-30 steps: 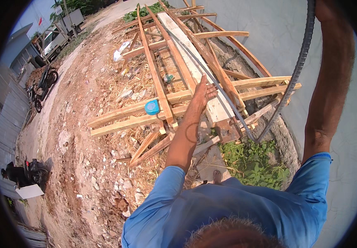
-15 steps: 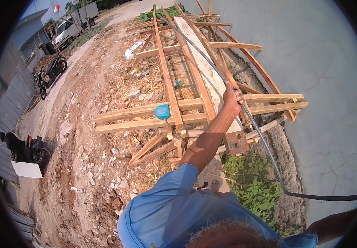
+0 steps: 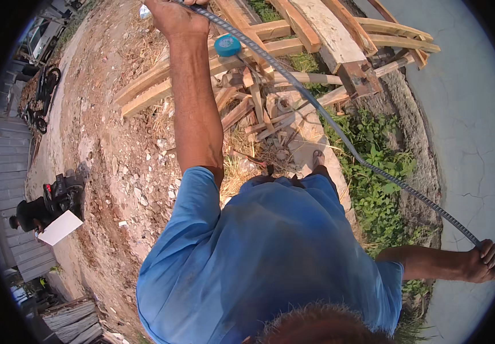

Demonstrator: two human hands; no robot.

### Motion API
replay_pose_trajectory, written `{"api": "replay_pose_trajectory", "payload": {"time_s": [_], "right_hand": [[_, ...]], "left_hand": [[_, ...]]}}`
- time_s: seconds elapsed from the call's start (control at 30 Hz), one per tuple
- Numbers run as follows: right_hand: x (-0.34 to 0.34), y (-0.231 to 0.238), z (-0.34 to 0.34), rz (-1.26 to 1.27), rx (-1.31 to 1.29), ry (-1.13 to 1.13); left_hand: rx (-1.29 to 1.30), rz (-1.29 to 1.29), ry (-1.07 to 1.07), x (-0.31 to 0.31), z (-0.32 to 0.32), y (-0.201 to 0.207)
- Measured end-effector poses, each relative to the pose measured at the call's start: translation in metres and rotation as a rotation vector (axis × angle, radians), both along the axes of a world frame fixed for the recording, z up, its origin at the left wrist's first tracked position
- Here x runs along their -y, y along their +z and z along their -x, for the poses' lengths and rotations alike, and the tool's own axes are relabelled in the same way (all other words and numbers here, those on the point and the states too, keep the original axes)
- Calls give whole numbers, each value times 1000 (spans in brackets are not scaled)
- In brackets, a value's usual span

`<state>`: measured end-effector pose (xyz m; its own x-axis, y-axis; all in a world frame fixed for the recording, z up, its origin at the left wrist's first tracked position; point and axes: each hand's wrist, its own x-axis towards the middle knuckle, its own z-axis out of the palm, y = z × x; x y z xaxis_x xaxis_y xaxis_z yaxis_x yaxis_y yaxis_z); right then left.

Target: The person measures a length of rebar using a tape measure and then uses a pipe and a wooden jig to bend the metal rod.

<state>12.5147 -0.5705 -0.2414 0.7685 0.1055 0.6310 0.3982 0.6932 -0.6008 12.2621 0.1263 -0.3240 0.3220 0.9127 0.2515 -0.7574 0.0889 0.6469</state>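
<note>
A long dark ribbed steel bar (image 3: 328, 122) runs slantwise across my front, bent downward in its middle. High in the view, my left hand (image 3: 177, 17) is closed around its upper part, with the fingers partly cut off by the picture's edge. Far to the right, my right hand (image 3: 484, 262) grips the bar in a fist near the grey wall. Below the bar's upper stretch, a blue tape measure (image 3: 227, 45) rests on the wooden frame of beams (image 3: 144, 94). A pale board with a rusty brown end (image 3: 359, 79) lies over the beams.
Green weeds (image 3: 371, 166) grow along a rough concrete edge beside the grey wall (image 3: 471, 126). Rubble covers the dirt ground (image 3: 115, 166) on the left. A person (image 3: 28, 215) with a white panel (image 3: 60, 227) is beside a motorbike (image 3: 67, 192); another motorbike (image 3: 44, 94) stands farther off.
My left hand has moved from above the pale board to the upper left, carrying the bar with it. My right hand, out of view before, now shows on the bar at the right.
</note>
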Motion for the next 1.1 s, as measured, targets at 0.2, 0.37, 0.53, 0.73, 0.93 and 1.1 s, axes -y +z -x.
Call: {"api": "replay_pose_trajectory", "payload": {"time_s": [0.2,0.37,0.53,0.73,0.93,1.1], "right_hand": [[11,-95,52,-20,-130,-361],[-10,-182,95,-104,-458,-786],[2,-250,128,-327,-728,-921],[-5,-354,185,-409,-1089,-1101],[-37,-446,200,-660,-1370,-1057],[-51,-491,187,-759,-1419,-889]], "left_hand": [[-163,-51,158,-42,107,-23],[-78,-46,59,6,82,-19],[-42,-216,274,31,89,3],[-138,-378,483,44,179,-4],[-73,-389,648,42,194,12],[-59,-408,666,80,173,2]]}}
